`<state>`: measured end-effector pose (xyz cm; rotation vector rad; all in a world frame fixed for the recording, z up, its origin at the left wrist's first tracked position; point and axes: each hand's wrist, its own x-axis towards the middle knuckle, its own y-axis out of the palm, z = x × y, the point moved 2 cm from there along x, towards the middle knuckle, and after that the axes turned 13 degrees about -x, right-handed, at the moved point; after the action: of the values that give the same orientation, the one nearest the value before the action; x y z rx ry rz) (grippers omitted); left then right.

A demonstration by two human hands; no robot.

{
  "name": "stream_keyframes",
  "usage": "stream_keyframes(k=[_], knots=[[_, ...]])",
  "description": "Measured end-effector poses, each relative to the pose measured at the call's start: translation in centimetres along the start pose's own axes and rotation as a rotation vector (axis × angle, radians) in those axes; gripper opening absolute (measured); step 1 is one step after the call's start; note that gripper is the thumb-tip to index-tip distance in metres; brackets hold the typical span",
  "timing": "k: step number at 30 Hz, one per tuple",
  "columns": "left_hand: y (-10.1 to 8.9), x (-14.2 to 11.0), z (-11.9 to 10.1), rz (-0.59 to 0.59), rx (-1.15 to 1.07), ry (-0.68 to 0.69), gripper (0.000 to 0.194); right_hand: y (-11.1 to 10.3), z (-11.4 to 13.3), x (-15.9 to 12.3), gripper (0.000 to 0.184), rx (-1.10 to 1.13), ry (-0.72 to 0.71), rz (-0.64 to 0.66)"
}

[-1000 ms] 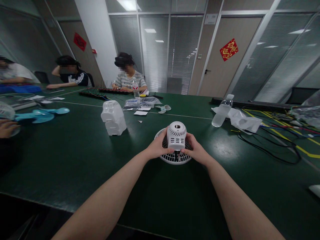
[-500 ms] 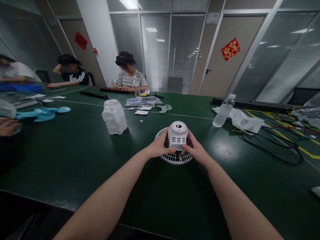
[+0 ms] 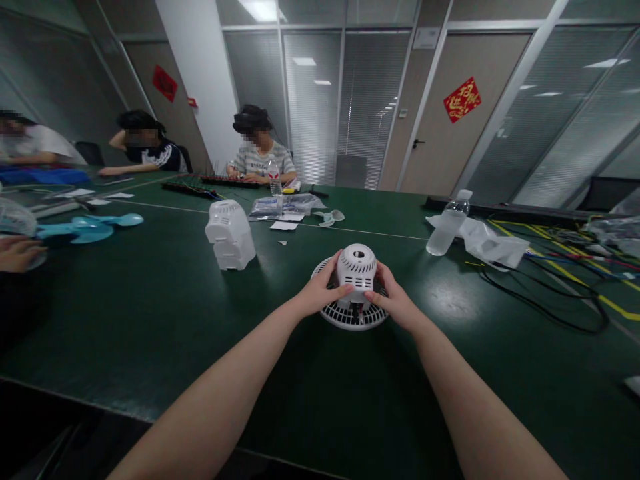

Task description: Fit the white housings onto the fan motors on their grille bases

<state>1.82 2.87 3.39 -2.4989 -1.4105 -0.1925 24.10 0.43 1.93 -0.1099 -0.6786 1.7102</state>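
A white fan motor housing (image 3: 358, 261), with slots in its side and a hole in its top, stands over a round white fan grille (image 3: 354, 325) lying on the green table. My left hand (image 3: 323, 291) grips the housing from the left, its thumb across the front. From the right, my right hand (image 3: 395, 298) closes round the same housing with its thumb on the lower front. Dark parts show in the gap between the housing and the grille. The fingertips behind the housing are hidden.
A white plastic casing (image 3: 230, 235) stands to the left, blue fan blades (image 3: 90, 227) beyond it. A water bottle (image 3: 449, 223), crumpled plastic (image 3: 493, 243) and black cables (image 3: 545, 303) lie right. Another person's hand (image 3: 20, 253) is at the left edge; several people sit across.
My left thumb has moved up a little on the front of the housing. Both hands stay round it, and the rest looks the same apart from a slight shift of the view.
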Motion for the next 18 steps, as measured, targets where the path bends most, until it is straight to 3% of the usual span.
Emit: stream_keyframes(k=[5, 11, 18], knots=[[-0.1, 0.0, 0.0, 0.019, -0.006, -0.015, 0.098, 0.8, 0.0, 0.0, 0.092, 0.041, 0.011, -0.026], [0.0, -0.1, -0.1, 0.023, 0.004, -0.001, 0.097, 2.2, 1.3, 0.0, 0.091, -0.055, 0.003, -0.216], [0.1, 0.0, 0.5, -0.015, 0.081, 0.030, 0.099, 1.9, 1.2, 0.2, 0.083, -0.097, -0.012, -0.217]])
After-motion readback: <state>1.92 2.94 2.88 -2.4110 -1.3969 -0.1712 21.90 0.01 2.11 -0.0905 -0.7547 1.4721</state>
